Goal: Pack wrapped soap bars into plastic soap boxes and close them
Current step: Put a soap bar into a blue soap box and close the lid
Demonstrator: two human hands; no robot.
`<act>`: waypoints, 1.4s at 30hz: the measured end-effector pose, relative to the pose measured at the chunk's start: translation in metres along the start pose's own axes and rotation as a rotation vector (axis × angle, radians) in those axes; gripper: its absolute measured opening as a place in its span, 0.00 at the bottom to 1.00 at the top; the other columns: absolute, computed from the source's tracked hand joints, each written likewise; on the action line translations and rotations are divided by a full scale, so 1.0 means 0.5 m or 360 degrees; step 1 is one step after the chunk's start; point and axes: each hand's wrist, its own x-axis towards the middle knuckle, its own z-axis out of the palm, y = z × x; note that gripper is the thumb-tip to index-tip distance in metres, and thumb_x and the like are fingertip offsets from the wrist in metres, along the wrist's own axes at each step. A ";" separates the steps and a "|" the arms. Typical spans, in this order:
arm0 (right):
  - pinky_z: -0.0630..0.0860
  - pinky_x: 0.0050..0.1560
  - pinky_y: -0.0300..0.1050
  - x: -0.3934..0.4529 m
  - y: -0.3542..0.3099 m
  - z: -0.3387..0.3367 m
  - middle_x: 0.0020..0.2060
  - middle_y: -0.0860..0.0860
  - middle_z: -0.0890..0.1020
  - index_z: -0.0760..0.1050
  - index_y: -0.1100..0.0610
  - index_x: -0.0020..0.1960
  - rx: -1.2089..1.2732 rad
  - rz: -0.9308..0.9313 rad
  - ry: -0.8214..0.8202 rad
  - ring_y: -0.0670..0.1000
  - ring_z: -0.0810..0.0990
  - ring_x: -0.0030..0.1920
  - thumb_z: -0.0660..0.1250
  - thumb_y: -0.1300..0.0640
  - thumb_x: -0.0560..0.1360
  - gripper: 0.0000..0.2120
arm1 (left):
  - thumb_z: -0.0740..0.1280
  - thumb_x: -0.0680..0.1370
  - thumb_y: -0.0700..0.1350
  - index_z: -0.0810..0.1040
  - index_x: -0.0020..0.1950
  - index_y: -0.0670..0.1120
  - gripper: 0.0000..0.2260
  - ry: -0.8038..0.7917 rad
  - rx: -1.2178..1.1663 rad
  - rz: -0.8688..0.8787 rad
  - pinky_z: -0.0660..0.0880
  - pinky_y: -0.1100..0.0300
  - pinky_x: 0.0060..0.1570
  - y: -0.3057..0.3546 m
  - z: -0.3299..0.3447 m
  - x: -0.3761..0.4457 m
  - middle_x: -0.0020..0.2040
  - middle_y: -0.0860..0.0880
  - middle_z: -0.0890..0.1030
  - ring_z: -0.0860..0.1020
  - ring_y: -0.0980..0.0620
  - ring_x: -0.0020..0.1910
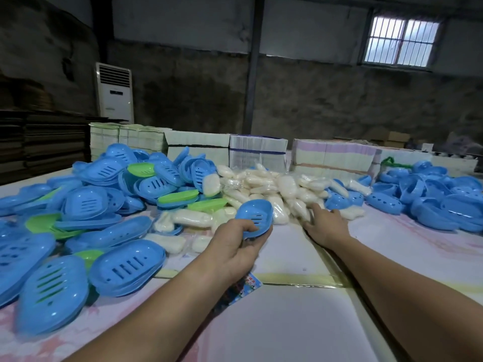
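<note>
Hands, two of them, work over the table [287, 322]. The left hand [235, 246] grips one blue soap box half [254, 218], thumb curled over its near rim, fingers under it, slotted hollow facing up. The right hand [324, 223] reaches the wrapped soap bar pile [274, 189]; its fingertips are buried among the bars, so I cannot tell whether they pinch one. Left of the fingers lies a heap of blue and green box halves [104, 205], too many to count; right, another blue heap [431, 199].
</note>
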 end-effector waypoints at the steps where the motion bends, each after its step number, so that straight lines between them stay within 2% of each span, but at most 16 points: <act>1: 0.70 0.59 0.57 -0.002 -0.003 -0.001 0.61 0.56 0.79 0.63 0.47 0.72 0.0032 -0.0022 0.0005 0.62 0.68 0.65 0.60 0.43 0.78 0.24 | 0.58 0.76 0.25 0.75 0.57 0.32 0.12 0.0010 0.0002 0.0016 0.79 0.48 0.52 0.000 0.000 0.001 0.50 0.34 0.79 0.77 0.36 0.46; 4: 0.71 0.60 0.55 -0.021 -0.017 -0.011 0.61 0.56 0.79 0.66 0.47 0.72 0.0326 -0.0002 -0.0012 0.62 0.69 0.65 0.61 0.46 0.79 0.22 | 0.58 0.76 0.25 0.77 0.55 0.36 0.13 -0.0056 0.0024 0.0058 0.81 0.47 0.53 0.001 -0.004 0.005 0.54 0.34 0.81 0.79 0.35 0.55; 7: 0.71 0.64 0.53 -0.058 -0.049 -0.047 0.64 0.52 0.79 0.75 0.46 0.65 0.1105 0.0121 0.0033 0.56 0.74 0.63 0.62 0.50 0.79 0.15 | 0.59 0.77 0.29 0.78 0.62 0.41 0.17 -0.0181 -0.0021 0.0005 0.77 0.40 0.55 0.004 -0.010 0.007 0.63 0.34 0.78 0.77 0.33 0.62; 9: 0.70 0.61 0.46 -0.093 -0.068 -0.072 0.61 0.47 0.80 0.79 0.43 0.57 0.1458 0.0104 -0.0014 0.50 0.76 0.61 0.64 0.51 0.78 0.10 | 0.63 0.79 0.36 0.75 0.69 0.40 0.18 -0.0162 -0.0029 -0.0020 0.77 0.43 0.50 0.000 -0.005 0.002 0.64 0.35 0.78 0.78 0.34 0.59; 12: 0.68 0.54 0.37 -0.144 -0.095 -0.104 0.54 0.36 0.82 0.82 0.40 0.50 0.1556 -0.0163 0.0013 0.39 0.77 0.57 0.66 0.50 0.75 0.08 | 0.65 0.81 0.52 0.74 0.71 0.40 0.23 -0.0057 0.0172 0.0108 0.76 0.49 0.44 -0.008 0.003 0.002 0.56 0.39 0.79 0.78 0.41 0.49; 14: 0.69 0.52 0.35 -0.171 -0.123 -0.125 0.51 0.34 0.82 0.82 0.38 0.50 0.1567 -0.0300 0.0098 0.36 0.77 0.55 0.66 0.49 0.73 0.09 | 0.60 0.83 0.57 0.75 0.69 0.41 0.24 -0.0012 0.0146 0.0240 0.75 0.52 0.42 -0.004 0.006 -0.001 0.52 0.39 0.79 0.78 0.44 0.43; 17: 0.69 0.51 0.34 -0.205 -0.162 -0.136 0.53 0.37 0.82 0.82 0.38 0.51 0.1579 -0.0458 0.0077 0.35 0.76 0.54 0.66 0.47 0.71 0.11 | 0.58 0.85 0.51 0.70 0.72 0.45 0.18 0.0044 0.0127 0.0489 0.74 0.53 0.40 0.001 0.012 -0.003 0.58 0.39 0.78 0.76 0.43 0.49; 19: 0.68 0.50 0.32 -0.224 -0.179 -0.125 0.52 0.39 0.79 0.79 0.36 0.52 0.1486 -0.0547 0.0007 0.35 0.75 0.53 0.65 0.44 0.72 0.10 | 0.58 0.85 0.47 0.71 0.69 0.47 0.13 0.0047 0.0167 0.0567 0.74 0.54 0.39 -0.007 0.013 -0.004 0.57 0.39 0.79 0.77 0.43 0.47; 23: 0.68 0.53 0.33 -0.230 -0.188 -0.102 0.51 0.43 0.74 0.77 0.40 0.61 0.1293 -0.0514 -0.0045 0.39 0.74 0.53 0.63 0.45 0.78 0.13 | 0.58 0.85 0.42 0.72 0.55 0.52 0.06 0.0054 0.0158 0.0550 0.78 0.54 0.36 -0.027 0.017 -0.015 0.48 0.43 0.82 0.80 0.47 0.40; 28: 0.63 0.46 0.23 -0.231 -0.188 -0.096 0.53 0.44 0.73 0.74 0.42 0.65 0.1234 -0.0393 -0.0001 0.39 0.72 0.52 0.59 0.44 0.79 0.16 | 0.58 0.85 0.42 0.72 0.60 0.52 0.07 0.0057 0.0160 0.0511 0.74 0.52 0.44 -0.048 0.022 -0.019 0.55 0.41 0.81 0.79 0.44 0.50; 29: 0.64 0.49 0.26 -0.232 -0.191 -0.093 0.55 0.46 0.73 0.74 0.43 0.66 0.1241 -0.0375 -0.0002 0.41 0.72 0.55 0.59 0.44 0.80 0.16 | 0.58 0.85 0.42 0.71 0.62 0.52 0.09 0.0064 0.0156 0.0515 0.74 0.51 0.45 -0.054 0.025 -0.020 0.57 0.41 0.81 0.78 0.43 0.53; 32: 0.68 0.64 0.46 -0.236 -0.203 -0.085 0.59 0.52 0.75 0.74 0.48 0.67 0.1242 -0.0335 -0.0024 0.50 0.71 0.64 0.58 0.45 0.80 0.18 | 0.57 0.85 0.45 0.70 0.72 0.50 0.15 0.0041 0.0135 0.0524 0.74 0.53 0.46 -0.078 0.037 -0.025 0.60 0.41 0.80 0.78 0.44 0.57; 35: 0.66 0.67 0.50 -0.242 -0.207 -0.094 0.62 0.53 0.74 0.72 0.47 0.70 0.1139 -0.0315 -0.0013 0.52 0.68 0.67 0.55 0.42 0.80 0.21 | 0.56 0.86 0.45 0.69 0.75 0.49 0.17 0.0030 0.0096 0.0586 0.75 0.56 0.45 -0.090 0.047 -0.028 0.58 0.43 0.81 0.81 0.49 0.54; 37: 0.68 0.62 0.51 -0.243 -0.204 -0.105 0.59 0.52 0.75 0.74 0.44 0.67 0.1025 -0.0318 -0.0024 0.53 0.69 0.65 0.53 0.39 0.79 0.22 | 0.56 0.86 0.46 0.70 0.73 0.48 0.16 0.0014 0.0053 0.0538 0.76 0.54 0.50 -0.091 0.046 -0.027 0.59 0.42 0.80 0.80 0.47 0.58; 40: 0.69 0.55 0.51 -0.246 -0.203 -0.119 0.52 0.52 0.77 0.78 0.45 0.57 0.0711 -0.0415 -0.0049 0.55 0.70 0.59 0.50 0.38 0.78 0.22 | 0.57 0.85 0.49 0.73 0.68 0.48 0.13 -0.0065 -0.0045 0.0285 0.70 0.47 0.69 -0.089 0.042 -0.028 0.62 0.43 0.79 0.76 0.43 0.68; 42: 0.70 0.52 0.52 -0.243 -0.200 -0.126 0.46 0.47 0.79 0.77 0.47 0.46 0.0711 -0.0489 -0.0123 0.55 0.71 0.54 0.49 0.38 0.79 0.21 | 0.58 0.84 0.54 0.75 0.70 0.45 0.19 -0.0105 -0.0047 0.0111 0.72 0.47 0.66 -0.088 0.038 -0.029 0.62 0.41 0.82 0.78 0.42 0.65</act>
